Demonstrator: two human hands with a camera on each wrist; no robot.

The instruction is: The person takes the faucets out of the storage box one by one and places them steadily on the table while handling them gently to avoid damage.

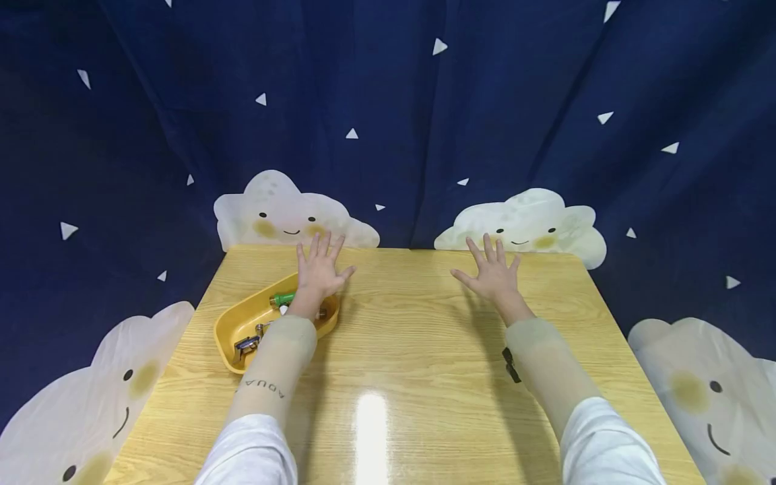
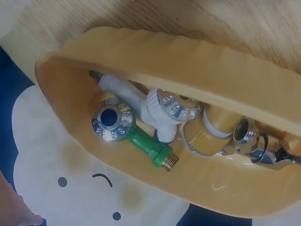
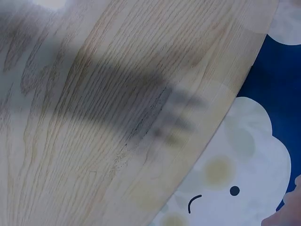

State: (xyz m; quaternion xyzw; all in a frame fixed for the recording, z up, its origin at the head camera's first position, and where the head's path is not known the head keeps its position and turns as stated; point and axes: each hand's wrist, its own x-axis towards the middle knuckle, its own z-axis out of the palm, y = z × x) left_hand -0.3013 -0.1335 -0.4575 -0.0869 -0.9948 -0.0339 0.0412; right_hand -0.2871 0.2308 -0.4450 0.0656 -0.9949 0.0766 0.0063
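Note:
My left hand (image 1: pixel 318 273) is held with fingers spread over the far end of a yellow plastic basin (image 1: pixel 233 320), holding nothing. My right hand (image 1: pixel 493 276) hovers over the table's far right part, its fingers also spread and nothing in them. In the left wrist view the basin holds a green valve (image 2: pixel 146 143) with a chrome round handle and brass thread, a white valve (image 2: pixel 127 96) with a similar handle, a yellow ribbed fitting (image 2: pixel 202 136) and a chrome metal fitting (image 2: pixel 268 148). My left forearm hides part of the basin in the head view.
The wooden table (image 1: pixel 418 337) has a far edge against a dark blue curtain (image 1: pixel 388 87) printed with white triangles and smiling clouds. A black strap piece (image 1: pixel 510 365) shows beside the right forearm. A bright light reflection lies on the near tabletop.

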